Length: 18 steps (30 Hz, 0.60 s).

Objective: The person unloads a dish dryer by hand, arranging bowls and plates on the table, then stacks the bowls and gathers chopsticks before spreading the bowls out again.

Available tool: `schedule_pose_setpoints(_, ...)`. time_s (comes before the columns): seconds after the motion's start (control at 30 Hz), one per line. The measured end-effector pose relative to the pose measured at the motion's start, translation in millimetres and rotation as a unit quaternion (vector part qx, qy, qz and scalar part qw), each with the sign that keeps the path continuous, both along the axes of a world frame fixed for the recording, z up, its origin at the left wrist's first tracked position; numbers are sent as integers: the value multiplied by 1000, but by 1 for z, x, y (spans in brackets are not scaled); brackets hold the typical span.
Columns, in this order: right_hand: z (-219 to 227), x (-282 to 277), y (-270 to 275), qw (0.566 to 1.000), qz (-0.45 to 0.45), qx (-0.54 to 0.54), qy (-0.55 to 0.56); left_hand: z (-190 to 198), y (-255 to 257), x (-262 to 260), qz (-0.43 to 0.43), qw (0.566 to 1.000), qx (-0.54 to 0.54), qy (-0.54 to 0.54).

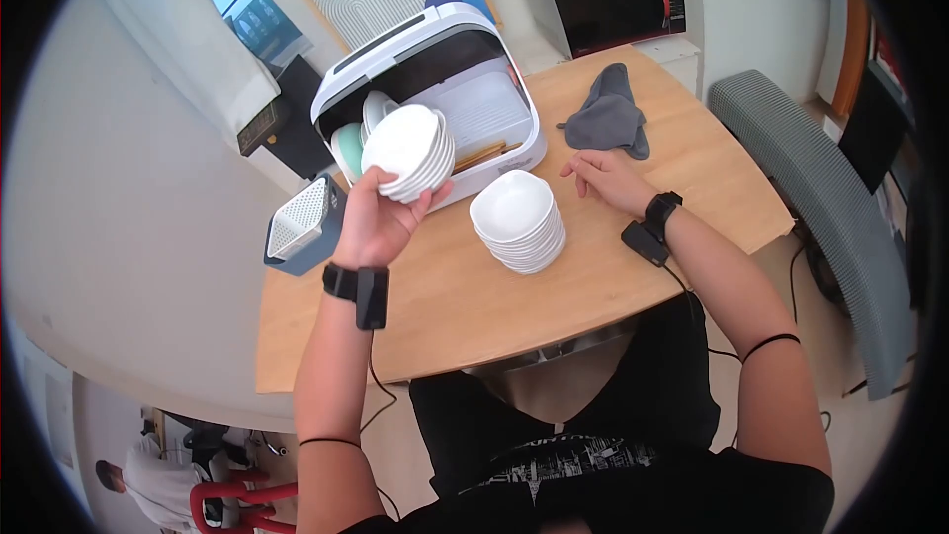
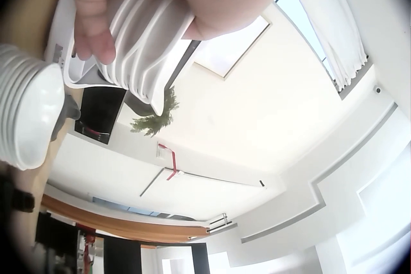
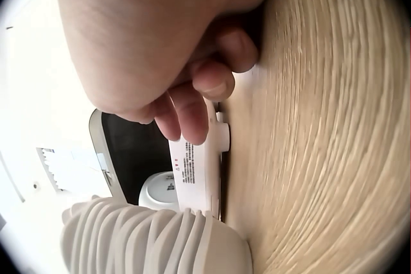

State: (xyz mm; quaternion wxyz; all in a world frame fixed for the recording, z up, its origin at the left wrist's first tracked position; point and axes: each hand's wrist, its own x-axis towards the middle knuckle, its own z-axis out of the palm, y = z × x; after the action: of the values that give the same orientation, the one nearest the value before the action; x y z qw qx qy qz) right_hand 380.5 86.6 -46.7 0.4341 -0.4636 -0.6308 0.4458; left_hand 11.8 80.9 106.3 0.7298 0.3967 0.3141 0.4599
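My left hand (image 1: 381, 222) grips a small stack of white dishes (image 1: 403, 143), tilted, at the front left of a white open cabinet (image 1: 494, 173). In the left wrist view its fingers (image 2: 96, 36) curl over the rims of the stacked dishes (image 2: 144, 43). A taller stack of white bowls (image 1: 519, 222) stands on the table in front of the cabinet. To the right of that stack, my right hand (image 1: 611, 181) rests at the table with loosely curled fingers, holding nothing. The right wrist view has the hand (image 3: 167, 49) near the bowl stack (image 3: 154, 238), apart from it.
A grey cloth (image 1: 605, 114) lies right of the cabinet. Inside the cabinet are a green dish (image 1: 349, 150), other white dishes and wooden utensils (image 1: 479, 156). A blue-and-white basket (image 1: 300, 222) stands at the left table edge. Behind is a microwave (image 1: 618, 12); a grey chair (image 1: 811, 198) is right.
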Motion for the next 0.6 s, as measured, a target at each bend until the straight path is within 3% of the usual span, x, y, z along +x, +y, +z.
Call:
schedule_pose_setpoints(0.3, -1, 8, 5, 992, -38, -51, 111, 0, 150, 58, -20, 993, -111, 42)
schedule_pose_setpoints(0.43, -1, 9, 9, 992, -28, -58, 105, -15, 181, 82, 38, 987, -144, 55)
schedule_pose_setpoints(0.6, -1, 7, 7, 994, -29, -47, 99, -39, 230, 91, 31, 980, -193, 30)
